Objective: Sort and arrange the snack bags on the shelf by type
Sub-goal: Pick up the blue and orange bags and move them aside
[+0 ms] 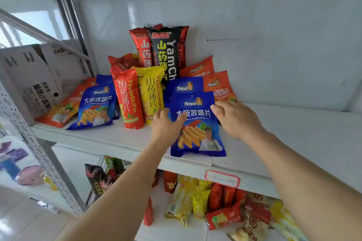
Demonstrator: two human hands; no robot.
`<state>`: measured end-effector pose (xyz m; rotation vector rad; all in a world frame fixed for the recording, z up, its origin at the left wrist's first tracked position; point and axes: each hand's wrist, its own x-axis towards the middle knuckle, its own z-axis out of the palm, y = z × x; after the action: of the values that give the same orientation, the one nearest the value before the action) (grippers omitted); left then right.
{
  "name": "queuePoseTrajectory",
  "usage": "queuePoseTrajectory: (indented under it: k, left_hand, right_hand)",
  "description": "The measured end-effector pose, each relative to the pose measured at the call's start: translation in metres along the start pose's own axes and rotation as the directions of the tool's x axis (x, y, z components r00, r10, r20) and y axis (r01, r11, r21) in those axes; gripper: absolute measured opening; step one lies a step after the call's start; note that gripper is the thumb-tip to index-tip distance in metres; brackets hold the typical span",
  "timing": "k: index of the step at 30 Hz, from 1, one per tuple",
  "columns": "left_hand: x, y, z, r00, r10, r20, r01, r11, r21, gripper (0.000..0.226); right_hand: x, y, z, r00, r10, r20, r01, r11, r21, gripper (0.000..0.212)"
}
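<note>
A blue chip bag (197,125) lies at the front of the white shelf (293,143). My left hand (166,127) grips its left edge, thumb on its face. My right hand (235,119) touches its upper right edge with fingers spread. A second blue bag (186,85) sits behind it, and another blue bag (96,105) lies further left. Orange bags (219,86) lean behind on the right, and one orange bag (62,107) lies at the far left. Red (128,100), yellow (152,92) and black (166,53) yam chip bags stand in the middle.
White cardboard boxes (33,76) stand at the shelf's left end beside a perforated metal post (29,139). The lower shelf holds several mixed red and yellow snack bags (215,205). A red price tag holder (222,178) hangs on the shelf's front edge.
</note>
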<state>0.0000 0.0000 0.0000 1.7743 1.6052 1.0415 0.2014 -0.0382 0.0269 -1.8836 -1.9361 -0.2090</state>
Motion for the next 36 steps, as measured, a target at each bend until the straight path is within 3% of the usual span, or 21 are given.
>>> queuePoseTrajectory:
  k: [4, 7, 11, 15, 19, 22, 25, 31, 33, 36]
  left_hand:
    - [0.019, -0.009, 0.021, 0.988, -0.157, 0.014, 0.155, 0.952, -0.266, 0.098]
    - [0.042, -0.034, 0.041, 0.979, -0.205, 0.025, 0.194, 0.876, -0.44, 0.116]
    - [0.055, -0.038, 0.049, 0.974, -0.227, 0.022, 0.214, 0.878, -0.428, 0.096]
    - [0.063, -0.035, 0.053, 0.961, -0.276, -0.017, 0.248, 0.889, -0.386, 0.071]
    - [0.065, -0.036, 0.058, 0.952, -0.307, -0.001, 0.283, 0.88, -0.382, 0.057]
    - [0.063, -0.032, 0.06, 0.948, -0.317, 0.009, 0.297, 0.877, -0.377, 0.044]
    - [0.059, -0.026, 0.062, 0.947, -0.323, -0.006, 0.293, 0.868, -0.401, 0.036]
    - [0.054, -0.023, 0.069, 0.956, -0.293, -0.037, 0.25, 0.87, -0.425, 0.033]
    - [0.054, -0.024, 0.07, 0.96, -0.278, -0.035, 0.235, 0.868, -0.437, 0.032]
    - [0.055, -0.026, 0.071, 0.963, -0.269, -0.032, 0.224, 0.858, -0.461, 0.033]
  right_hand:
    - [0.034, 0.013, 0.021, 0.996, 0.086, 0.021, -0.088, 0.982, 0.169, 0.089]
    - [0.06, 0.024, 0.038, 0.992, 0.113, 0.053, -0.123, 0.954, 0.275, 0.091]
    - [0.086, 0.047, 0.048, 0.977, 0.207, 0.057, -0.211, 0.885, 0.415, 0.093]
    - [0.11, 0.079, 0.053, 0.934, 0.355, 0.05, -0.343, 0.843, 0.415, 0.093]
    - [0.137, 0.103, 0.06, 0.839, 0.502, 0.207, -0.542, 0.746, 0.388, 0.09]
    - [0.152, 0.11, 0.065, 0.835, 0.463, 0.298, -0.55, 0.688, 0.474, 0.088]
    - [0.166, 0.113, 0.068, 0.878, 0.387, 0.284, -0.479, 0.692, 0.54, 0.064]
    - [0.187, 0.12, 0.079, 0.913, 0.256, 0.319, -0.409, 0.588, 0.698, 0.02]
    - [0.192, 0.119, 0.082, 0.905, 0.246, 0.348, -0.426, 0.546, 0.721, 0.016]
    - [0.197, 0.119, 0.085, 0.889, 0.213, 0.405, -0.457, 0.465, 0.758, 0.027]
